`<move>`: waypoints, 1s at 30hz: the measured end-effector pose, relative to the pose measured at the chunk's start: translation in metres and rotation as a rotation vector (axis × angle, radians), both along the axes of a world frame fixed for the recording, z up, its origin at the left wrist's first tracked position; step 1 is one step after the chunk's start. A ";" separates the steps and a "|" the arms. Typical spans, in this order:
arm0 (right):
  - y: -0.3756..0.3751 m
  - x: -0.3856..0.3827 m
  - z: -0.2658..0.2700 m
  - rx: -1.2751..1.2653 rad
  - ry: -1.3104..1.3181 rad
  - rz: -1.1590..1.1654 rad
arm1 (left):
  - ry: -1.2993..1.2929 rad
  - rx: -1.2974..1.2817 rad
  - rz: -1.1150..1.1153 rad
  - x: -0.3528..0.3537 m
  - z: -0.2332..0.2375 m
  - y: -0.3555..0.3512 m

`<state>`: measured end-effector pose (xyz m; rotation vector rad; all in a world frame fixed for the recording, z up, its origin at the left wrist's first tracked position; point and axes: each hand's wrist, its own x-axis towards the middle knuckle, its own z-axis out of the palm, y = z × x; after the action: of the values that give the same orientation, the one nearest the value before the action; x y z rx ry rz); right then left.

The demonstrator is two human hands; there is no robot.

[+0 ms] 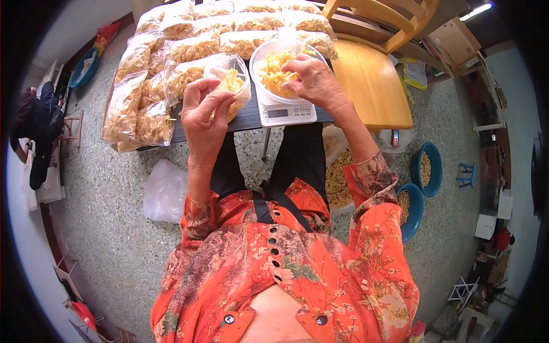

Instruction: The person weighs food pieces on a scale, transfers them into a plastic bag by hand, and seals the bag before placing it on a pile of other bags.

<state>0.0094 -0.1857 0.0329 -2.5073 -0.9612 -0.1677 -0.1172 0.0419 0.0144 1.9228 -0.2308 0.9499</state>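
Note:
My left hand (pixel 207 111) pinches the edge of a clear plastic bag (pixel 240 94), which stands open with some pale yellow dried pieces inside. To its right, a white bowl (pixel 255 60) holds more yellow pieces (pixel 274 71) and rests on a white digital scale (pixel 289 112). The scale's display is lit, but its digits are too small to read. My right hand (pixel 314 83) is over the bowl, its fingers closed together at the yellow pieces; whether any are between the fingertips is hard to see.
Filled clear bags (pixel 194 48) cover much of the dark table (pixel 247 119). A wooden chair (pixel 366 80) adjoins it at the right. Blue basins (pixel 436 171) and a large bag of pieces (pixel 338 186) are on the floor. A person (pixel 43 123) is at the far left.

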 end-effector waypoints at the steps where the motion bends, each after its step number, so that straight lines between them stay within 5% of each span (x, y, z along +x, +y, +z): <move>1: 0.002 0.001 -0.002 0.005 0.000 0.000 | -0.006 0.025 0.011 0.000 0.000 0.001; 7: 0.008 0.003 -0.007 -0.101 -0.107 0.081 | -0.001 0.059 0.019 -0.002 0.002 -0.001; 13: -0.001 0.011 -0.006 0.064 -0.244 0.114 | 0.003 0.091 0.020 -0.001 0.002 0.000; 16: -0.008 0.008 0.004 0.384 0.065 -0.067 | 0.004 0.080 0.010 0.000 0.002 -0.001; 19: -0.014 0.016 0.002 1.242 0.767 -0.150 | 0.004 0.066 0.007 0.001 0.001 -0.004; 24: -0.004 0.008 0.003 1.476 0.888 -0.229 | 0.010 0.093 -0.005 0.006 -0.008 -0.005; 30: 0.053 -0.027 0.029 1.479 0.765 -0.010 | 0.043 0.116 -0.016 0.007 -0.012 -0.011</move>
<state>-0.0179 -0.1322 0.0618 -1.0191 -0.2398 0.0797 -0.1103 0.0311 0.0023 2.0421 -0.2811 0.9008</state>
